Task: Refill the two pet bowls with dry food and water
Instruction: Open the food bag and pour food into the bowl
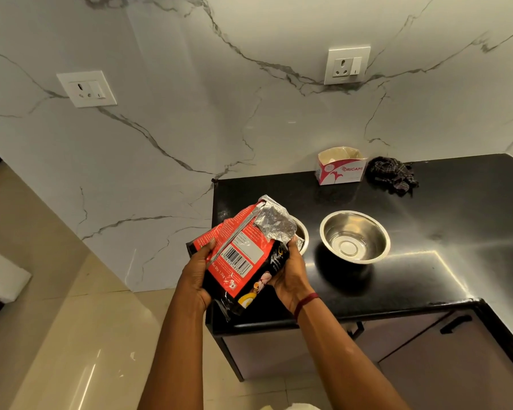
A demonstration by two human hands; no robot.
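A red and black pet food bag (pixel 243 253) with a silver foil top is tilted over the near left end of the black counter (pixel 427 279). My left hand (pixel 196 275) grips its left side and my right hand (pixel 290 273) holds its right side. The bag's foil mouth points toward a steel bowl (pixel 302 232), which is mostly hidden behind the bag. A second steel bowl (pixel 354 236) stands just to the right, with nothing in it that I can see.
An open white and pink Origami box (pixel 339 170) and a dark checked cloth (pixel 393 173) sit at the back of the counter by the marble wall. Two wall sockets (pixel 346 66) are above. Cabinet doors (pixel 444 350) lie below the counter edge; tiled floor to the left.
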